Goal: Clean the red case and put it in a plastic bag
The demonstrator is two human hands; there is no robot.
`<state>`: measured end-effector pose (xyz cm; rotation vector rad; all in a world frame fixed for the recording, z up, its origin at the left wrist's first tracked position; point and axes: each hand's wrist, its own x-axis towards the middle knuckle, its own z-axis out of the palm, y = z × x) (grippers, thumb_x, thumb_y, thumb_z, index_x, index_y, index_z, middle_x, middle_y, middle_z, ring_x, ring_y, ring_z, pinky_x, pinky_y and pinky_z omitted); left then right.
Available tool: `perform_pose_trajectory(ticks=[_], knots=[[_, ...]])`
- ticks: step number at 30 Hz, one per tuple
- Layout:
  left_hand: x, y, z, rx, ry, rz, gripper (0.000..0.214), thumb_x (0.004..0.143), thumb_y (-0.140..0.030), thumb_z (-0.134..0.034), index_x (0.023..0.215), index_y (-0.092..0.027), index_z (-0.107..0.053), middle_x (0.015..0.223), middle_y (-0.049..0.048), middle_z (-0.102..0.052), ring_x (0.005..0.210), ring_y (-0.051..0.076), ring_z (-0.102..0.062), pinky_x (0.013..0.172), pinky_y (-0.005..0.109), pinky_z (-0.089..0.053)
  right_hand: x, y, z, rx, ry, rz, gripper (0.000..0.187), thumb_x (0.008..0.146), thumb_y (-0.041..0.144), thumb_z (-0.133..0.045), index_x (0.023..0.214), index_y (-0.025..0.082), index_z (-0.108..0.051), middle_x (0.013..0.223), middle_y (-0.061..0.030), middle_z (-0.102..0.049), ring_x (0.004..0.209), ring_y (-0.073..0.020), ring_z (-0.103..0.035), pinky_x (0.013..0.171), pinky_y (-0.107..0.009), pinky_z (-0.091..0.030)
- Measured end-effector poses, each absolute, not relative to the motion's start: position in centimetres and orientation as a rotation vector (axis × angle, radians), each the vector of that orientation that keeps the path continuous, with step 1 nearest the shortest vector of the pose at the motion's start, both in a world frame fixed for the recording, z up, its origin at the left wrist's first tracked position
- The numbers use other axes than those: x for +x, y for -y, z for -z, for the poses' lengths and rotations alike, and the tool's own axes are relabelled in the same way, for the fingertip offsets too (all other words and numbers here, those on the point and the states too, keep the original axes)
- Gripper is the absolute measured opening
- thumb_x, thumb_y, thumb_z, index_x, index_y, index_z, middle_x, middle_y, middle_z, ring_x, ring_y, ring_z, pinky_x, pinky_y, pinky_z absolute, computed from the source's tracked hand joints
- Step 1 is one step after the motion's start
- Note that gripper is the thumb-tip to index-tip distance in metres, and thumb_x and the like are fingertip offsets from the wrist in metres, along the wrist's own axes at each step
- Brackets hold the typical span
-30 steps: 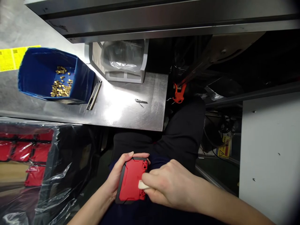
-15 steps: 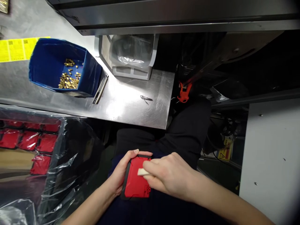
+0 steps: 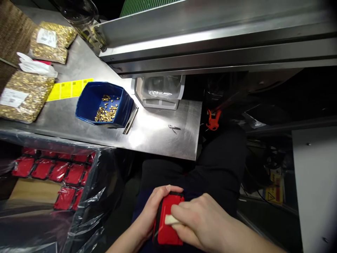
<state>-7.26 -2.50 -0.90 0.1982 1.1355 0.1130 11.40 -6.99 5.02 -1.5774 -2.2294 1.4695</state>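
Over my lap, my left hand (image 3: 152, 208) is closed around the left and far edges of a flat red plastic part with a black rim (image 3: 166, 234). My right hand (image 3: 204, 221) pinches a small cream-coloured piece with a flat end (image 3: 170, 220). That end lies against or just over the red face; I cannot tell whether it touches. Fingers hide the rest of the cream piece and much of the part's right side.
A blue bin (image 3: 89, 105) with small brass pieces stands on the metal table (image 3: 158, 144). Close by lie a utility knife (image 3: 131, 120), nail clippers (image 3: 174, 127) and a grey bin (image 3: 160, 103). A plastic-lined box with red parts (image 3: 75, 174) is at left; a metal beam (image 3: 200, 45) crosses above.
The camera view has swung up and left, bringing bags of brass pieces into sight. Both hands keep their grips, and the red part looks more tilted.
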Motion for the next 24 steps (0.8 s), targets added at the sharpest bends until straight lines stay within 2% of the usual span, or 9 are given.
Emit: perform_pose_trajectory(ticks=[3,4,8,12,18,24], knots=[[-7.2,2.4,0.2,0.105,-1.134,-0.143,0.035,0.089,-0.046,-0.067,0.096,-0.014,-0.078,0.077,0.0086,-0.075,0.064,0.02,-0.068,0.063,0.027,-0.054,12.3,5.1,-5.4,-1.663,2.109,-1.44,0.017,0.103,0.036,-0.049,0.095,0.024,-0.058,0.09,0.0025,-0.074,0.068,-0.0145,-0.066,0.054,-0.028,-0.024],[-7.2,2.3,-0.1,0.081,-1.108,-0.163,0.036,0.089,-0.048,-0.067,0.097,-0.014,-0.077,0.077,0.0081,-0.075,0.062,0.019,-0.068,0.061,0.027,-0.053,13.0,4.4,-5.4,-1.701,1.982,-1.457,0.019,0.104,0.038,-0.047,0.096,0.024,-0.058,0.088,0.0023,-0.073,0.068,-0.0145,-0.066,0.056,-0.027,-0.028],[-7.9,2.2,-0.8,0.132,-0.912,-0.273,0.05,0.089,-0.057,-0.066,0.11,-0.013,-0.075,0.106,0.0155,-0.076,0.079,0.028,-0.074,0.068,0.033,-0.057,15.6,2.9,-4.0,-1.907,1.408,-1.373,0.025,0.106,0.044,-0.042,0.102,0.024,-0.056,0.082,0.0029,-0.067,0.072,-0.0155,-0.065,0.064,-0.025,-0.041],[-8.6,2.4,-0.4,0.076,-0.828,-0.325,0.055,0.093,-0.063,-0.058,0.111,-0.013,-0.074,0.114,0.017,-0.074,0.085,0.028,-0.074,0.068,0.032,-0.058,15.7,2.7,-1.7,-1.987,1.246,-1.264,0.022,0.104,0.043,-0.044,0.107,0.024,-0.055,0.084,0.0018,-0.066,0.074,-0.0182,-0.064,0.067,-0.028,-0.044],[-9.1,2.3,0.7,-0.058,-0.85,-0.373,0.065,0.085,-0.074,-0.062,0.117,-0.018,-0.069,0.121,0.0175,-0.075,0.09,0.03,-0.076,0.082,0.04,-0.06,13.1,-2.2,1.1,-1.972,1.406,-1.19,0.031,0.102,0.043,-0.049,0.122,0.023,-0.06,0.11,-0.0058,-0.074,0.1,-0.0236,-0.069,0.082,-0.032,-0.049],[-10.2,1.7,1.7,-0.142,-0.951,-0.439,0.062,0.087,-0.07,-0.062,0.116,-0.016,-0.07,0.135,0.0174,-0.07,0.101,0.032,-0.075,0.089,0.041,-0.06,11.7,-7.2,2.3,-2.01,1.557,-0.995,0.043,0.1,0.035,-0.054,0.138,0.015,-0.055,0.131,-0.0155,-0.065,0.114,-0.0275,-0.064,0.094,-0.037,-0.047]])
